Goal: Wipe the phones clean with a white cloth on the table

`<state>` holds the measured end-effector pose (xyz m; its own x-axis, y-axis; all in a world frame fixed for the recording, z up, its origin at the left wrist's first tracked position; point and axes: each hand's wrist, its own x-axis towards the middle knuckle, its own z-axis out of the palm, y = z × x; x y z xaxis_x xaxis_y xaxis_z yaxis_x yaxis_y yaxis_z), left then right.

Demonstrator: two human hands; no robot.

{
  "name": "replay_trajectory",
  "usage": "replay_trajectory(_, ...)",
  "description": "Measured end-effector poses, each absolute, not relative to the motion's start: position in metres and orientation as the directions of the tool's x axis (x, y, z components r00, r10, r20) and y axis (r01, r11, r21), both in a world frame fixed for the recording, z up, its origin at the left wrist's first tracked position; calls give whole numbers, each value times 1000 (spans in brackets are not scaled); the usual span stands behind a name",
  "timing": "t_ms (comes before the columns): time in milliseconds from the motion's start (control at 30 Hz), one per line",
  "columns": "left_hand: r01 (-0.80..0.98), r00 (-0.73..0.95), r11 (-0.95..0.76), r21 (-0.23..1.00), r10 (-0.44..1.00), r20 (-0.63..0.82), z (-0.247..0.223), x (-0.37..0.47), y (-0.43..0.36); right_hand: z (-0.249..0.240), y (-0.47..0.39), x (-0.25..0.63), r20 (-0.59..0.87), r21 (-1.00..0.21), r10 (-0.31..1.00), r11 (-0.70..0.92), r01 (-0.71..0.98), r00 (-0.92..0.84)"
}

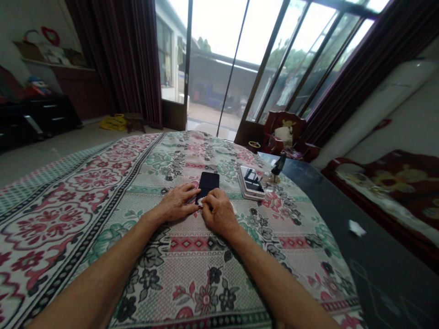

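Observation:
A dark phone (pixel 209 182) lies face up on the patterned tablecloth (pixel 206 256). My left hand (pixel 178 201) rests at its left side, fingers spread and fingertips touching its lower left edge. Over the phone's lower end, my right hand (pixel 219 211) is closed, pinching a small white wad (pixel 201 201) against it. Part of the wad is hidden by the fingers. To the right, a white-framed device with a dark screen (pixel 253 180) sits on top of another flat white item.
A small dark object on a stand (pixel 277 168) is right of the white device. Beyond the cloth's right edge, a crumpled white piece (pixel 356 228) lies on a dark surface (pixel 380 256). Carved red wooden seats (pixel 394 183) stand farther right, with glass doors ahead.

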<state>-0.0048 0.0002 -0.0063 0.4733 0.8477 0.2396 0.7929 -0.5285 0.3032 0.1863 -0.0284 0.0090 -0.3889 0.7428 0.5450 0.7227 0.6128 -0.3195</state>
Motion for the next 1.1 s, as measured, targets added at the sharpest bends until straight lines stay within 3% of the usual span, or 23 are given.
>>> replay_trajectory(300, 770, 458, -530, 355, 847, 271, -7, -4, -1, 8, -26, 204, 565, -332, 805, 425, 842, -184)
replay_trajectory(567, 767, 459, -526, 367, 850, 260, -6, -3, 0, 11, -32, 184, 524, -281, 739, 620, 733, -424)
replay_trajectory(900, 771, 462, -529, 354, 848, 260, -2, -3, -2, 10, -17, 212, 547, -326, 802, 468, 821, -240)
replay_trajectory(1100, 762, 451, -526, 378, 850, 273, -5, -2, 0, 12, -21, 185, 504, -250, 782, 538, 805, -366)
